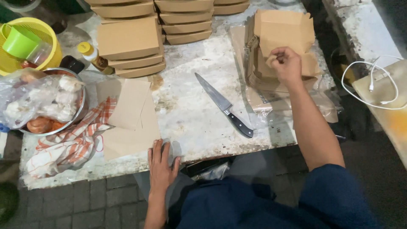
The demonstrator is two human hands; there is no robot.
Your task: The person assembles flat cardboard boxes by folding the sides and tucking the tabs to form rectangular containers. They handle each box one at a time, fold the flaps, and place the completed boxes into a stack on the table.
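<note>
Right hand (pixel 286 63) has its fingers pinched on the top flat cardboard box (pixel 282 32) of the stack at the bench's far right corner, flap standing up just beyond the fingertips, while the left hand (pixel 161 163) lies flat, fingers spread, on the near edge.

I see folded brown cardboard boxes (pixel 129 40) stacked at the table's far left, two more brown box stacks (pixel 185 20) behind. My right hand (pixel 286 63) grips flat box blanks (pixel 282 32) upright on a clear plastic wrapper (pixel 296 106). A clear bag (pixel 38 99) lies left.
</note>
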